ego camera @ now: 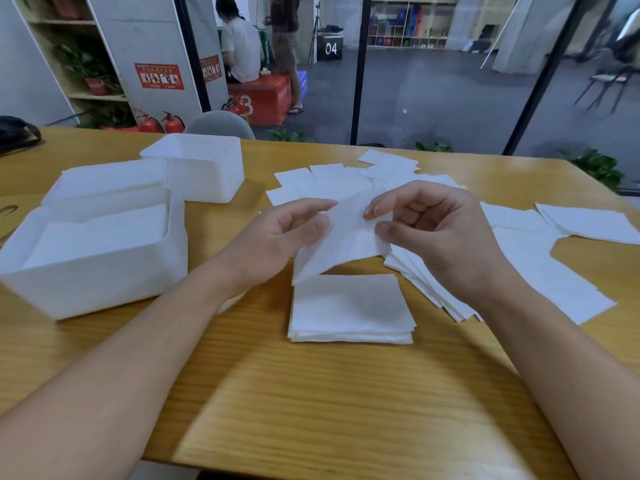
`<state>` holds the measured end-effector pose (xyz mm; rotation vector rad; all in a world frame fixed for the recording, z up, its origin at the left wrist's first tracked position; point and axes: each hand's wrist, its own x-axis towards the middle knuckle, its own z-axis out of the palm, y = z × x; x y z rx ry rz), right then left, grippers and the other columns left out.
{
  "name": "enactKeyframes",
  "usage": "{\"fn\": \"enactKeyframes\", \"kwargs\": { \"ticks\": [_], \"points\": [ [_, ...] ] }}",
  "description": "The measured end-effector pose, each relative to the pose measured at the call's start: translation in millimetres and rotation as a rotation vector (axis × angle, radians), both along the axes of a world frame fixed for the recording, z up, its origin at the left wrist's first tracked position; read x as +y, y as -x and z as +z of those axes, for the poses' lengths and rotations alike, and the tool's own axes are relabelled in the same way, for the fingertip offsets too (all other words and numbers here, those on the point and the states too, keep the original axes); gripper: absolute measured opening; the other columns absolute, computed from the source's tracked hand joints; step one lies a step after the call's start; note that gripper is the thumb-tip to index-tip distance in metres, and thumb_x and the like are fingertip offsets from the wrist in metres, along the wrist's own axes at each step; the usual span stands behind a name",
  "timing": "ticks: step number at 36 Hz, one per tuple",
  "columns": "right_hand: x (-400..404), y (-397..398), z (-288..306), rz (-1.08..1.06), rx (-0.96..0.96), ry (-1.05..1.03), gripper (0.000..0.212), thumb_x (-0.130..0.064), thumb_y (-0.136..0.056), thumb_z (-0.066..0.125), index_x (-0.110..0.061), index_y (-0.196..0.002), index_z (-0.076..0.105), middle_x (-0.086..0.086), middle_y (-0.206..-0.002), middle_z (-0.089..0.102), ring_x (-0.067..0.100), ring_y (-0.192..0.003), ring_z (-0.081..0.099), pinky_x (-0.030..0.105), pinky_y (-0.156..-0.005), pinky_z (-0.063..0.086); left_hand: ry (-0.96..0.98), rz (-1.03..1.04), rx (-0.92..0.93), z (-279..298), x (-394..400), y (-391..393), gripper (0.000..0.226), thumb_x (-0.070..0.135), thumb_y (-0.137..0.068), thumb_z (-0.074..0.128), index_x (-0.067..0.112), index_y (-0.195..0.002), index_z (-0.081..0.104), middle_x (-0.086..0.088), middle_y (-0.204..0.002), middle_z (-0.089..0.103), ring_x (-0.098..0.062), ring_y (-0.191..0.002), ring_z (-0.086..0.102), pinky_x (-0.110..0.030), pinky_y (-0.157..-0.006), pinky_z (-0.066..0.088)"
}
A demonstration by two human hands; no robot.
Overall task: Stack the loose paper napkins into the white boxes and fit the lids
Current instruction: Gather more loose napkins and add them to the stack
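Above the squared stack (351,308), left hand (277,237) and right hand (433,230) pinch one limp napkin (343,244), which may land askew.

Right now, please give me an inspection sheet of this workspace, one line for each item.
Surface: wooden table, bare at the near edge.
Job's things: neat napkin stack; loose napkins spread to the right and behind; near white box holds napkins; two more white boxes behind it; no lid on the near box.
Clutter: dark object at far left.
Grips: left hand and right hand pinch one napkin.
Cables: nothing seen.
Surroundings: two people, fire extinguishers, shelves.
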<state>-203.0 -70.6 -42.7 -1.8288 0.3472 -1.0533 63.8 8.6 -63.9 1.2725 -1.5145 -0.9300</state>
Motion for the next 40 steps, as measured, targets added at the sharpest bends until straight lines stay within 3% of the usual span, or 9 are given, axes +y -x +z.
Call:
{"fn": "enactKeyframes", "kwargs": {
  "ticks": [5, 10, 13, 16, 19, 22, 27, 35, 40],
  "points": [
    [-0.4, 0.9, -0.4, -0.042, 0.043, -0.004, 0.019, 0.001, -0.095, 0.078, -0.009, -0.11, 0.081, 0.021, -0.086, 0.069, 0.043, -0.074, 0.057, 0.048, -0.072, 0.051, 0.062, 0.028, 0.024, -4.3, -0.8, -3.7, 0.019, 0.029, -0.108, 0.071, 0.014, -0.113, 0.081, -0.003, -0.104, 0.08, -0.014, -0.095, 0.072, -0.025, -0.082, 0.057],
    [2.5, 1.5, 4.6, -0.214, 0.172, -0.045, 0.035, -0.035, -0.102, 0.078, -0.031, -0.137, 0.072, -0.008, -0.135, 0.074, 0.022, -0.107, 0.079, 0.036, -0.088, 0.064, 0.015, -0.029, 0.097, 0.3, 3.4, -4.6, 0.016, 0.026, -0.109, 0.07, 0.013, -0.11, 0.079, -0.005, -0.101, 0.078, -0.015, -0.09, 0.072, -0.023, -0.072, 0.057],
    [2.6, 1.6, 6.7, -0.248, 0.256, -0.134, 0.034, -0.033, -0.1, 0.08, -0.03, -0.133, 0.073, -0.002, -0.115, 0.08, 0.022, -0.094, 0.08, 0.033, -0.075, 0.065, 0.01, -0.085, 0.027, 1.8, 6.2, -1.2, 0.014, 0.023, -0.107, 0.072, 0.014, -0.114, 0.08, -0.022, -0.109, 0.076, -0.025, -0.096, 0.071, -0.037, -0.085, 0.054],
    [0.3, 7.4, 8.8, -0.15, 0.423, -0.179, 0.022, -0.023, -0.096, 0.086, -0.025, -0.116, 0.081, 0.007, -0.094, 0.081, 0.031, -0.073, 0.075, 0.027, -0.064, 0.06, -0.034, -0.097, -0.065, 4.0, 8.7, -0.7, 0.017, 0.031, -0.104, 0.074, 0.021, -0.117, 0.081, -0.035, -0.094, 0.063, -0.032, -0.082, 0.057, -0.043, -0.079, 0.044],
    [-2.4, 12.2, 9.6, -0.106, 0.526, -0.205, 0.015, -0.016, -0.094, 0.086, -0.021, -0.108, 0.083, 0.011, -0.088, 0.079, 0.029, -0.062, 0.071, 0.027, -0.062, 0.058, -0.092, -0.124, -0.181, 5.4, 8.8, -4.9, 0.021, 0.034, -0.105, 0.074, 0.029, -0.124, 0.078, -0.015, -0.068, 0.039, -0.024, -0.061, 0.039, -0.026, -0.058, 0.038],
    [-4.4, 15.2, 10.2, -0.085, 0.612, -0.229, 0.014, -0.017, -0.093, 0.087, -0.024, -0.105, 0.083, 0.013, -0.088, 0.078, 0.026, -0.059, 0.069, 0.024, -0.063, 0.056, -0.121, -0.128, -0.218, 5.5, 8.4, -8.8, 0.023, 0.036, -0.104, 0.072, 0.032, -0.127, 0.077, -0.003, -0.062, 0.041, -0.016, -0.056, 0.046, -0.018, -0.055, 0.041],
    [-3.4, 15.7, 8.8, -0.045, 0.678, -0.261, 0.019, -0.018, -0.09, 0.09, -0.025, -0.106, 0.083, 0.01, -0.09, 0.08, 0.023, -0.058, 0.069, 0.02, -0.061, 0.055, -0.2, -0.174, -0.28, 6.0, 9.6, -12.7, 0.028, 0.033, -0.104, 0.072, 0.04, -0.132, 0.072, -0.004, -0.062, 0.055, -0.017, -0.053, 0.048, -0.017, -0.054, 0.039],
    [-3.5, 16.1, 2.4, -0.07, 0.831, -0.139, 0.064, -0.033, -0.081, 0.096, -0.048, -0.134, 0.064, -0.012, -0.107, 0.076, 0.021, -0.058, 0.07, 0.024, -0.059, 0.056, -0.146, -0.088, -0.47, 1.7, 6.1, -14.6, 0.032, 0.05, -0.096, 0.081, 0.051, -0.125, 0.069, 0.006, -0.065, 0.069, -0.01, -0.059, 0.059, -0.024, -0.066, 0.047],
    [-8.0, 18.8, 4.7, -0.156, 0.863, -0.049, 0.049, -0.056, -0.075, 0.094, -0.053, -0.119, 0.072, -0.026, -0.111, 0.073, 0.018, -0.061, 0.074, 0.029, -0.063, 0.055, 0.05, 0.16, -0.518, -7.5, -3.0, -21.7, 0.015, 0.05, -0.095, 0.082, 0.043, -0.106, 0.076, 0.007, -0.063, 0.063, -0.007, -0.058, 0.056, -0.027, -0.065, 0.043]
  ]
}}
